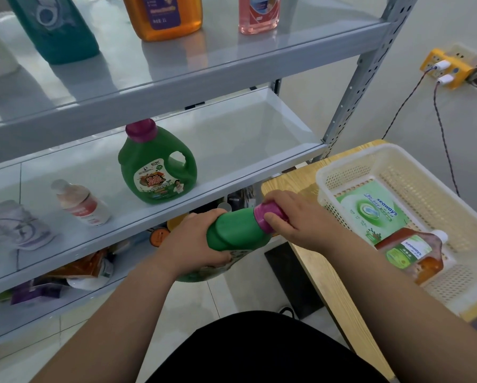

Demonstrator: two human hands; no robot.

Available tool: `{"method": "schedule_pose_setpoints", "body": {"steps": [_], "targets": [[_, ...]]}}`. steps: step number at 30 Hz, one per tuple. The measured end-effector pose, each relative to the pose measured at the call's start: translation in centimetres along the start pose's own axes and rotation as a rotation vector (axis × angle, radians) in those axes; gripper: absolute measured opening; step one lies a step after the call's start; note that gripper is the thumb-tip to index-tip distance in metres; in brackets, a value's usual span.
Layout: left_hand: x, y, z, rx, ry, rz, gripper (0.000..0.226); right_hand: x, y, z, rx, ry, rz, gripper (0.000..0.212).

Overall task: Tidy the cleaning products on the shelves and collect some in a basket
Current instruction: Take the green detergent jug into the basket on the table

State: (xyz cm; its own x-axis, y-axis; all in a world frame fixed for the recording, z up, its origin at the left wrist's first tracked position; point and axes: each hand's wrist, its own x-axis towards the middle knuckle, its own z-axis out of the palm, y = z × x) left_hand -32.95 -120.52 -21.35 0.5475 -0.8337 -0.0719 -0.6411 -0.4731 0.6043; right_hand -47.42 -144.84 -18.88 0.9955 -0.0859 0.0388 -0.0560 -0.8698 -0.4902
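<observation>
I hold a green detergent jug [233, 230] on its side in front of the shelves. My left hand [193, 241] grips its body. My right hand [295, 219] wraps around its magenta cap [262, 214]. A second, matching green jug [157, 167] stands upright on the middle shelf [245, 150]. To the right, a cream plastic basket [425, 194] sits on a wooden table [328, 269]. Inside it lie a green wipes pack [372, 211] and an amber bottle [414, 255].
On the middle shelf lie a small white bottle [80, 203] and a pale pouch [13, 225]. The top shelf carries teal [55, 26], orange [165, 15] and pink [259, 12] bottles. Packets [80, 269] crowd the lowest shelf. A power strip [447, 67] with cables hangs on the wall.
</observation>
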Motion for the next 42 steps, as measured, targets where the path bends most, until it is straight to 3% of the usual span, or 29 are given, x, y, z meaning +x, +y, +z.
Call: {"method": "schedule_pose_setpoints", "body": {"steps": [3, 5, 8, 14, 19, 22, 26, 33, 35, 37, 39, 42], "targets": [[-0.2, 0.8, 0.3, 0.047, 0.004, 0.017, 0.066, 0.4, -0.5, 0.5, -0.091, -0.003, 0.238, 0.053], [-0.1, 1.0, 0.4, 0.091, 0.004, 0.029, 0.062, 0.1, -0.2, 0.6, 0.031, -0.078, 0.329, 0.06], [-0.3, 0.2, 0.1, 0.067, -0.021, 0.01, 0.07, -1.1, -0.4, 0.3, 0.264, -0.106, 0.248, 0.049], [-1.0, -0.2, 0.2, 0.079, -0.084, 0.046, 0.064, -2.0, -1.6, 0.5, 0.041, -0.182, 0.289, 0.031], [-1.5, -0.8, -0.6, -0.104, -0.223, 0.039, 0.083, -3.7, -3.5, 1.3, -0.025, 0.121, 0.088, 0.039], [-1.5, 0.3, -0.3, -0.131, -0.197, 0.101, 0.071, -4.0, -4.5, 1.9, -0.037, 0.297, 0.238, 0.043], [-1.2, 1.9, 1.1, -0.124, -0.185, 0.135, 0.065, -5.2, -4.5, 1.8, 0.008, 0.346, 0.483, 0.051], [1.3, 5.7, 2.7, -0.094, -0.187, 0.231, 0.062, -8.1, -3.1, -0.1, 0.073, 0.496, 0.656, 0.047], [2.4, 7.1, 3.1, -0.11, -0.206, 0.23, 0.059, -8.5, -1.9, -1.0, 0.191, 0.534, 0.715, 0.043], [3.9, 8.9, 3.1, -0.147, -0.261, 0.199, 0.058, -9.1, -0.6, -1.7, 0.506, 0.636, 0.741, 0.036], [6.0, 10.7, 2.8, -0.245, -0.318, 0.119, 0.062, -10.1, 1.2, -1.8, 0.851, 0.701, 0.733, 0.044], [9.3, 13.4, 2.6, -0.501, -0.329, -0.008, 0.068, -11.7, 3.5, -0.5, 1.096, 0.56, 0.722, 0.061]]}}
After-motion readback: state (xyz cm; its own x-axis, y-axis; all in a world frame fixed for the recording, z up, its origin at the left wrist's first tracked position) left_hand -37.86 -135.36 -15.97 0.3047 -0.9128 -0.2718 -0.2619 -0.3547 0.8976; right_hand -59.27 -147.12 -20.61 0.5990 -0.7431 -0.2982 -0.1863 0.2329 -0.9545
